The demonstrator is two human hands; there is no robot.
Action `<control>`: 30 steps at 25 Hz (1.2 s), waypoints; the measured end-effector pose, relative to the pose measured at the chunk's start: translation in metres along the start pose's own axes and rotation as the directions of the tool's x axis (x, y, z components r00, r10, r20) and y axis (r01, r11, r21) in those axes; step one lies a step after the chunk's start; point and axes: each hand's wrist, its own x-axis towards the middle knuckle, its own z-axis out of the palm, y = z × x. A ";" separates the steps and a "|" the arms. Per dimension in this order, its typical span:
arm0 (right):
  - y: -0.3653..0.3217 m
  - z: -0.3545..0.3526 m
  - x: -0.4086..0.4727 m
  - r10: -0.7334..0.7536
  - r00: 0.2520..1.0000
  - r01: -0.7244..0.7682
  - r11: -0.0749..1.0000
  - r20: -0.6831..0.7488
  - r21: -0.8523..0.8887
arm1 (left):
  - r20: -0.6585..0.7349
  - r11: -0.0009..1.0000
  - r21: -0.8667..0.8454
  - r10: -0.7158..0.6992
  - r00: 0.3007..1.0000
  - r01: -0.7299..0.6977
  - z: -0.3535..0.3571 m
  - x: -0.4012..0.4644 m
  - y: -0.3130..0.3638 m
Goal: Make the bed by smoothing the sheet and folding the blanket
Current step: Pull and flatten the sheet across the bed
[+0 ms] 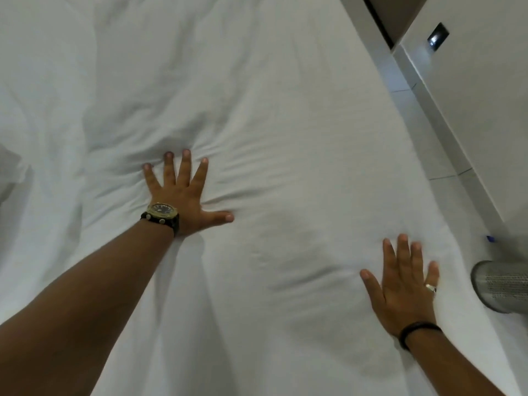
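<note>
A white sheet (285, 115) covers the bed and fills most of the view. My left hand (183, 192), with a watch on the wrist, lies flat on it at centre left with fingers spread; creases fan out from the fingertips. My right hand (403, 284), wearing a ring and a black wristband, presses flat on the sheet near the bed's right edge, fingers apart. Neither hand grips the cloth. Bunched white bedding (43, 124) with deeper folds lies to the left; whether it is the blanket I cannot tell.
Right of the bed runs a strip of pale tiled floor (423, 130) along a white wall (485, 110) with a dark switch plate (438, 36). A perforated metal bin (503, 287) stands on the floor close to my right hand.
</note>
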 end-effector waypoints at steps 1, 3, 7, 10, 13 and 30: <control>-0.006 -0.004 0.007 0.002 1.000 -0.002 1.000 -0.002 0.003 | -0.023 1.000 0.010 0.007 1.000 -0.007 -0.001 0.010 -0.003; -0.026 -0.016 0.032 0.002 1.000 -0.002 1.000 0.007 0.005 | -0.070 1.000 0.023 0.018 0.997 -0.016 0.000 0.028 -0.005; -0.090 -0.035 0.116 -0.129 0.991 0.130 0.991 -0.027 0.017 | -0.122 1.000 -0.009 0.023 0.992 -0.024 0.002 0.055 -0.005; -0.148 -0.045 0.170 -0.303 0.953 0.302 0.953 -0.029 -0.016 | -0.141 0.998 0.028 0.061 0.988 -0.058 0.001 0.071 -0.006; -0.203 -0.052 0.198 -0.546 0.837 0.546 0.836 0.018 -0.045 | -0.141 0.994 0.058 0.099 0.985 -0.092 0.000 0.084 -0.010; -0.311 -0.090 0.356 -0.652 0.758 0.651 0.757 -0.002 0.054 | -0.098 0.996 -0.043 0.077 0.992 -0.081 -0.001 0.126 -0.022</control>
